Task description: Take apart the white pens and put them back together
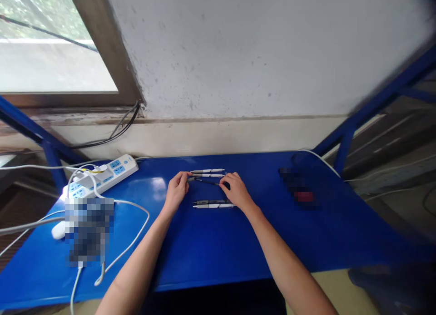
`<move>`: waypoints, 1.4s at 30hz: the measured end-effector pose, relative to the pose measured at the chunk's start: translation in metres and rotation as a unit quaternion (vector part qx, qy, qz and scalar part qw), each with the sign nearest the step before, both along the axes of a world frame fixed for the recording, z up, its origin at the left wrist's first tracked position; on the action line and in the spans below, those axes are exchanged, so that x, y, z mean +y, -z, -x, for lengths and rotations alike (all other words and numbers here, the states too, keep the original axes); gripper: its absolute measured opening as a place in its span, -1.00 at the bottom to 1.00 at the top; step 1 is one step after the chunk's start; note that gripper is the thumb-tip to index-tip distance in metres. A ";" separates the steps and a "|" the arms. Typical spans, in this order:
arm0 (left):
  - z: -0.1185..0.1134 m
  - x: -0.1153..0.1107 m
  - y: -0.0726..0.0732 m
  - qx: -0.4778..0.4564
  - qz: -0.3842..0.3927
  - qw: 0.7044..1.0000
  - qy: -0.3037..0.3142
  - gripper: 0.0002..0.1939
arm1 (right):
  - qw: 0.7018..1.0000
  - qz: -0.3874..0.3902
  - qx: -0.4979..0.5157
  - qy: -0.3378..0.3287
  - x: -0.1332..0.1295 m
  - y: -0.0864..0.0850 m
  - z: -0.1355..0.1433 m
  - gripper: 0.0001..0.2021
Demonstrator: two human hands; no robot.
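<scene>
My left hand has its fingers pinched at the left end of a dark pen, where a short greyish part shows by the fingertips. The right end of that pen is between the thumb and fingers of my right hand. It slants slightly down to the right. Just behind it lie two white-and-dark pens, side by side. Closer to me, a dark pen and a white pen lie parallel, their right ends near my right hand. Fingers partly hide the held pen's ends.
On the blue table, a white power strip with plugs and white cables takes up the left. Blurred-out items lie in front of it. More blurred dark and red items lie at the right. A wall rises behind.
</scene>
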State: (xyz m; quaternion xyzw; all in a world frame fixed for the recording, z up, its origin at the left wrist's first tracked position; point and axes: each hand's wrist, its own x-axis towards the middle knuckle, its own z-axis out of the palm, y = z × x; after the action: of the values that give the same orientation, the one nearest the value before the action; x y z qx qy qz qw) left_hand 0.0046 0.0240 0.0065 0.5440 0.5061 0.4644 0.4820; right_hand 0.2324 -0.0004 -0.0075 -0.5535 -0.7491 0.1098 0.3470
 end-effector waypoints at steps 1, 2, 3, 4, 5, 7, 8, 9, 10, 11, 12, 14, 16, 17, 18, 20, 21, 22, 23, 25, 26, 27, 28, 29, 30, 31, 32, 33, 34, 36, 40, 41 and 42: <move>0.000 0.001 0.001 -0.004 -0.007 1.000 -0.005 -0.62 | 1.000 0.006 0.017 0.000 0.000 -0.002 -0.001 -0.85; 0.000 0.001 0.002 -0.010 -0.016 1.000 -0.014 -0.64 | 0.999 0.015 0.038 0.005 -0.001 -0.004 -0.001 -0.86; 0.001 0.002 0.002 -0.018 -0.024 0.999 -0.023 -0.65 | 0.997 0.027 0.066 0.014 -0.001 -0.006 -0.002 -0.86; 0.001 0.003 0.003 -0.027 -0.031 0.999 -0.035 -0.66 | 0.994 0.040 0.100 0.022 -0.001 -0.008 -0.002 -0.87; 0.000 0.003 0.003 -0.036 -0.034 0.998 -0.045 -0.66 | 0.989 0.055 0.135 0.026 -0.002 -0.010 -0.003 -0.86; 0.000 0.003 0.003 -0.046 -0.033 0.997 -0.052 -0.63 | 0.977 0.079 0.198 0.021 -0.002 -0.011 -0.003 -0.84; -0.001 0.003 0.002 -0.048 -0.032 0.997 -0.047 -0.62 | 0.972 0.086 0.219 0.016 -0.002 -0.011 -0.003 -0.83; -0.001 0.003 0.002 -0.048 -0.031 0.998 -0.039 -0.61 | 0.968 0.091 0.232 0.012 -0.002 -0.011 -0.003 -0.82; -0.002 0.002 0.001 -0.048 -0.031 0.998 -0.028 -0.61 | 0.967 0.094 0.238 0.011 -0.002 -0.011 -0.003 -0.82; -0.002 0.002 0.001 -0.046 -0.032 0.998 -0.016 -0.61 | 0.966 0.094 0.241 0.011 -0.002 -0.011 -0.003 -0.82; -0.003 0.001 0.000 -0.042 -0.032 0.999 -0.007 -0.62 | 0.965 0.093 0.243 0.011 -0.002 -0.011 -0.003 -0.81; -0.003 0.000 -0.001 -0.031 -0.036 0.999 0.007 -0.65 | 0.965 0.092 0.245 0.006 -0.002 -0.010 -0.003 -0.81; -0.003 -0.001 -0.001 -0.021 -0.040 0.999 0.012 -0.66 | 0.966 0.091 0.241 0.002 -0.002 -0.010 -0.003 -0.81; -0.002 -0.001 -0.001 -0.017 -0.041 0.999 0.015 -0.67 | 0.967 0.091 0.238 0.002 -0.002 -0.010 -0.003 -0.80; -0.002 -0.001 0.000 -0.014 -0.042 0.999 0.017 -0.66 | 0.968 0.093 0.233 0.002 -0.002 -0.010 -0.003 -0.80; -0.002 -0.001 0.000 -0.011 -0.044 0.999 0.020 -0.66 | 0.970 0.096 0.223 0.003 -0.002 -0.010 -0.003 -0.80; -0.001 -0.001 0.000 -0.010 -0.045 0.999 0.021 -0.66 | 0.971 0.099 0.219 0.003 -0.002 -0.011 -0.003 -0.80; -0.001 0.000 0.000 -0.009 -0.046 0.999 0.021 -0.66 | 0.971 0.101 0.215 0.002 -0.002 -0.011 -0.003 -0.80; -0.001 0.000 0.001 -0.009 -0.045 0.999 0.021 -0.66 | 0.972 0.102 0.214 0.002 -0.002 -0.012 -0.003 -0.80; -0.001 0.000 0.001 -0.011 -0.040 0.999 0.019 -0.67 | 0.971 0.100 0.217 0.005 -0.002 -0.013 -0.003 -0.80; -0.001 0.000 0.001 -0.012 -0.037 0.999 0.019 -0.67 | 0.971 0.099 0.220 0.007 -0.002 -0.013 -0.003 -0.80; -0.001 0.000 0.001 -0.013 -0.036 0.999 0.017 -0.67 | 0.970 0.097 0.223 0.010 -0.002 -0.013 -0.003 -0.80; -0.001 0.000 0.001 -0.013 -0.035 0.999 0.016 -0.67 | 0.970 0.096 0.224 0.012 -0.002 -0.013 -0.003 -0.81; -0.001 0.000 0.001 -0.012 -0.035 0.999 0.014 -0.67 | 0.970 0.096 0.224 0.013 -0.002 -0.013 -0.003 -0.81; -0.001 0.000 0.001 -0.011 -0.036 0.999 0.012 -0.67 | 0.970 0.096 0.224 0.015 -0.002 -0.012 -0.003 -0.80; -0.001 0.001 0.002 -0.009 -0.035 0.999 0.012 -0.68 | 0.970 0.095 0.224 0.017 -0.002 -0.012 -0.003 -0.80; -0.001 0.001 0.002 -0.009 -0.035 0.999 0.011 -0.68 | 0.969 0.094 0.226 0.020 -0.002 -0.011 -0.003 -0.80; -0.001 0.001 0.003 -0.009 -0.034 0.999 0.011 -0.68 | 0.969 0.094 0.227 0.023 -0.002 -0.011 -0.004 -0.80; -0.001 0.001 0.003 -0.010 -0.034 0.999 0.011 -0.68 | 0.968 0.095 0.230 0.025 -0.002 -0.011 -0.004 -0.80; -0.001 0.001 0.003 -0.011 -0.037 0.999 0.010 -0.69 | 0.968 0.096 0.230 0.027 -0.001 -0.011 -0.004 -0.80; -0.001 0.001 0.002 -0.002 -0.039 0.999 0.004 -0.69 | 0.971 0.099 0.218 0.019 -0.002 -0.011 -0.003 -0.81; -0.001 0.001 0.002 -0.002 -0.039 0.999 0.002 -0.69 | 0.971 0.100 0.217 0.017 -0.002 -0.012 -0.003 -0.81; -0.001 0.001 0.002 -0.003 -0.039 0.999 -0.001 -0.69 | 0.971 0.099 0.218 0.017 -0.002 -0.012 -0.003 -0.81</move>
State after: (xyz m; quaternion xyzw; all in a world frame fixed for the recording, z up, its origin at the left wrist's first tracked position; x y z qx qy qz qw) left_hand 0.0055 0.0249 0.0044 0.5610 0.4866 0.4857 0.4611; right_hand 0.2358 -0.0022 0.0041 -0.5603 -0.6312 0.2962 0.4472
